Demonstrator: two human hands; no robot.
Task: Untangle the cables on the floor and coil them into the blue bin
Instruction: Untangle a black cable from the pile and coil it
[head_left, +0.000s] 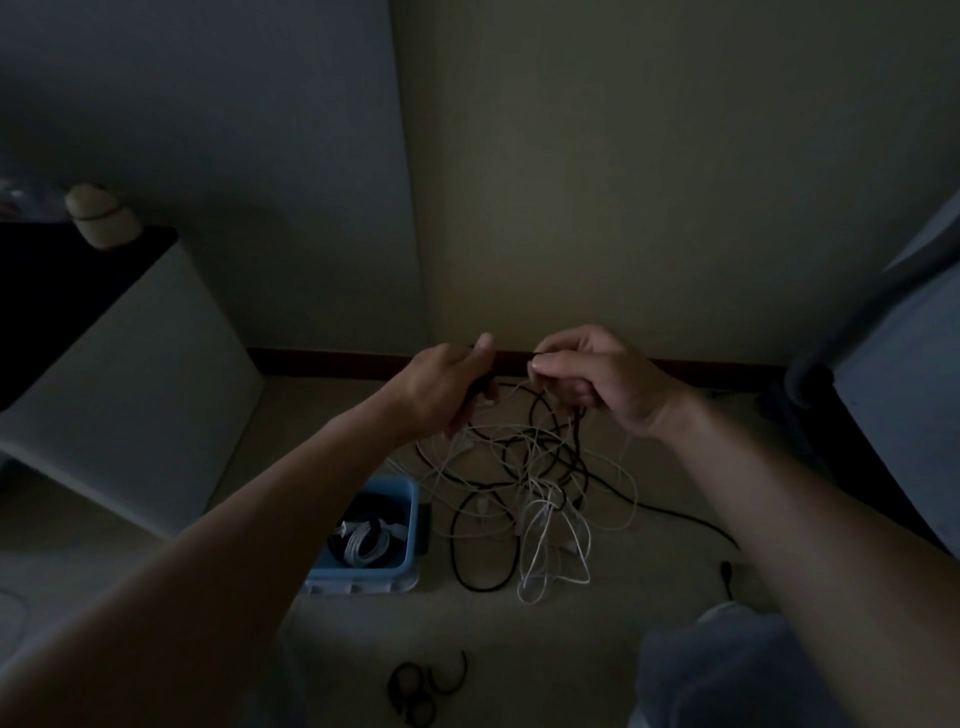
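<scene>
Neighbouring the cable tangle: blue bin, white cabinet.

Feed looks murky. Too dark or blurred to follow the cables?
Head view: dim, underexposed, corners in shadow, walls bent by wide angle; little blur; cables: white strands clear, black ones fade beneath the left hand and right hand.

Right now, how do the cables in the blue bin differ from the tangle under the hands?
The binned cables lie in neat coils; the tangle is loose crossing loops. The binned cables sit inside the blue bin; the tangle sprawls on the floor, partly lifted by the left hand and right hand. Both mix white and dark cables.
</scene>
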